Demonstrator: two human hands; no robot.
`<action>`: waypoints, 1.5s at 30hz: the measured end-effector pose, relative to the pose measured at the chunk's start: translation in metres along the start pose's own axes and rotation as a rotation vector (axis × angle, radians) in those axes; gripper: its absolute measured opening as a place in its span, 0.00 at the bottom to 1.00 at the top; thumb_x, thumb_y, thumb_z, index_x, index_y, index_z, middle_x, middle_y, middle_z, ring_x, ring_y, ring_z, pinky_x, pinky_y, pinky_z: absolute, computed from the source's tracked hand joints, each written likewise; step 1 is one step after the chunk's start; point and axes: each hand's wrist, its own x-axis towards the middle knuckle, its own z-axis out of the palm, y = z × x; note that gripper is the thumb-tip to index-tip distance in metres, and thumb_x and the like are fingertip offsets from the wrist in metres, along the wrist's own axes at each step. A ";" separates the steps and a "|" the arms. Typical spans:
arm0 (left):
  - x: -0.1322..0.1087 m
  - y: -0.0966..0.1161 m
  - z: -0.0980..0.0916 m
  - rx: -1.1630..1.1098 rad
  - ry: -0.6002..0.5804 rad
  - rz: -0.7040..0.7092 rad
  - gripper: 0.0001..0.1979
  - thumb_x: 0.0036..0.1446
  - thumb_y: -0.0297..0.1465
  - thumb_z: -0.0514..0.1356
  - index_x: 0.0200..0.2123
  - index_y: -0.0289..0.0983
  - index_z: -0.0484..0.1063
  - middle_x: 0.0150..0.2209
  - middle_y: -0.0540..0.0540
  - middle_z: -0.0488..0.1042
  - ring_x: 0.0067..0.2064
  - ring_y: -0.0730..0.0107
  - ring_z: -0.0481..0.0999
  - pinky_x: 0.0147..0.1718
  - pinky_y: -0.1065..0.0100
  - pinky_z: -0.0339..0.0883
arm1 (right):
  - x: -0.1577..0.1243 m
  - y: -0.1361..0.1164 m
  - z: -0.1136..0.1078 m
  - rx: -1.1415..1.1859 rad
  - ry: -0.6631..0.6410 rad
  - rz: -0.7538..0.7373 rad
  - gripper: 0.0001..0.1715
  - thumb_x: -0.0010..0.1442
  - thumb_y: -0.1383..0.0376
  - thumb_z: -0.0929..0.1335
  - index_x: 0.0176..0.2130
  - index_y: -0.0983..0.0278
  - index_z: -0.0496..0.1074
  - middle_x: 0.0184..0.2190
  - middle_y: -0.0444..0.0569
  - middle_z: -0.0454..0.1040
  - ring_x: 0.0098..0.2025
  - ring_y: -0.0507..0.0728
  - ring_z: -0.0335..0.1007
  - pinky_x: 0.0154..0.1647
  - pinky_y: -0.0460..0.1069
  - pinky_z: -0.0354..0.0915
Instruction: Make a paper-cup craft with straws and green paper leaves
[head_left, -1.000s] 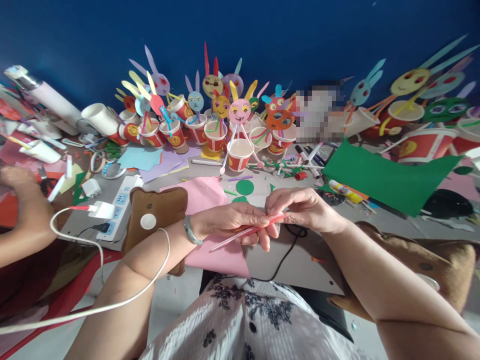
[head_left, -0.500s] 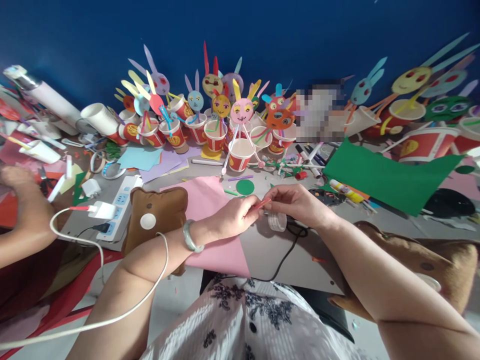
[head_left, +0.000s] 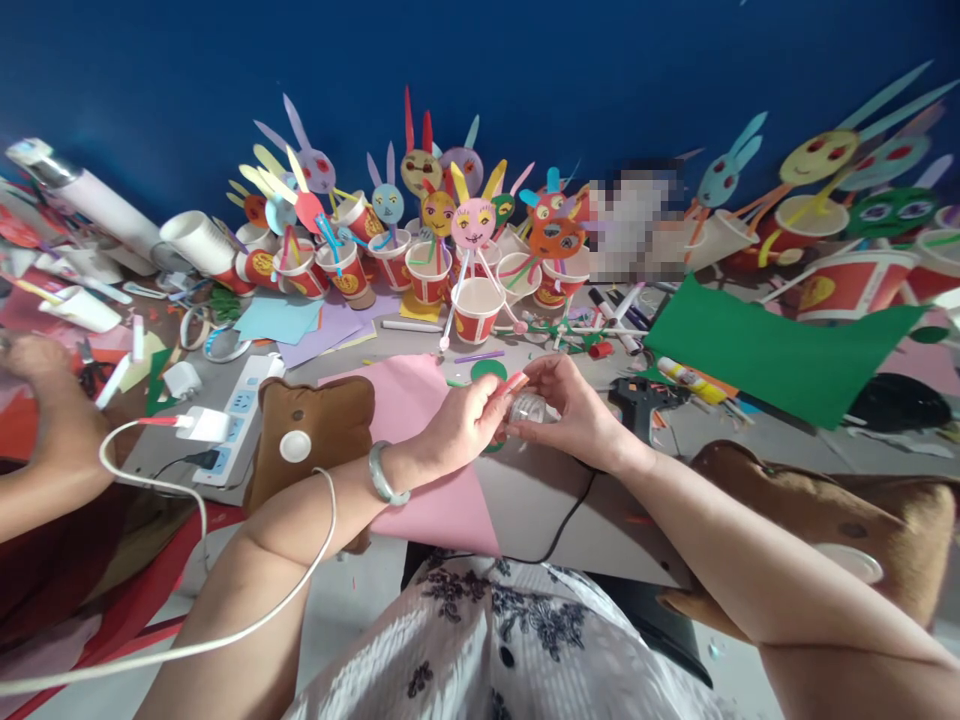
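Over the table's front middle, my left hand (head_left: 476, 408), wearing a bracelet (head_left: 384, 475), pinches a small red strip (head_left: 516, 383). My right hand (head_left: 574, 412) is closed round a roll of clear tape (head_left: 529, 408), close against the left fingertips. Whether the tape touches the strip is hard to tell. Below my left forearm lies a sheet of pink paper (head_left: 442, 500). A green paper circle (head_left: 489, 370) rests just beyond the fingers. To the right of my right hand sits a black glue gun (head_left: 637, 400), its cable (head_left: 570, 520) running toward the table edge.
Paper cups (head_left: 478, 305) with paper-faced figures line the back. Green paper (head_left: 772, 350) and a brown cushion (head_left: 810, 520) are at right. Left are another cushion (head_left: 315, 430), a power strip (head_left: 244, 410) and a white cable (head_left: 202, 500) crossing my arm. A co-worker's arm (head_left: 52, 430) rests far left.
My right hand has moved left and slightly up, from fingering the red strip to gripping the tape roll, which has risen. The glue gun now shows more fully.
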 end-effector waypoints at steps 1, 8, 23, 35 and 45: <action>0.000 0.000 -0.001 0.014 0.000 -0.002 0.13 0.69 0.41 0.53 0.35 0.39 0.64 0.23 0.51 0.68 0.24 0.72 0.72 0.24 0.72 0.62 | -0.001 0.001 0.002 -0.008 -0.001 0.002 0.39 0.44 0.51 0.81 0.45 0.59 0.61 0.41 0.48 0.74 0.44 0.58 0.75 0.49 0.55 0.72; 0.003 -0.009 -0.007 0.095 0.057 0.057 0.13 0.70 0.41 0.50 0.35 0.39 0.63 0.24 0.50 0.71 0.25 0.71 0.71 0.26 0.71 0.62 | -0.002 -0.005 -0.006 -0.162 0.027 0.022 0.24 0.53 0.54 0.76 0.44 0.61 0.69 0.40 0.50 0.76 0.38 0.58 0.73 0.40 0.52 0.71; 0.007 -0.006 0.000 -0.346 0.001 -0.087 0.20 0.63 0.48 0.59 0.35 0.36 0.64 0.29 0.49 0.74 0.24 0.76 0.74 0.24 0.73 0.71 | -0.003 -0.023 -0.010 -0.224 0.017 0.025 0.19 0.63 0.48 0.68 0.36 0.62 0.71 0.31 0.49 0.75 0.31 0.56 0.70 0.31 0.50 0.67; 0.008 -0.004 0.003 -0.533 -0.071 -0.162 0.22 0.59 0.50 0.63 0.37 0.36 0.64 0.28 0.50 0.76 0.25 0.74 0.76 0.24 0.72 0.72 | 0.001 -0.020 -0.012 -0.224 0.083 -0.073 0.18 0.62 0.49 0.71 0.39 0.62 0.76 0.36 0.49 0.80 0.39 0.59 0.76 0.45 0.53 0.70; 0.007 -0.005 0.002 -0.654 -0.148 -0.152 0.25 0.57 0.51 0.65 0.39 0.35 0.66 0.28 0.49 0.78 0.24 0.75 0.77 0.25 0.73 0.73 | -0.001 -0.024 -0.010 -0.021 0.086 -0.036 0.20 0.58 0.48 0.74 0.37 0.61 0.76 0.36 0.49 0.80 0.38 0.58 0.77 0.44 0.51 0.71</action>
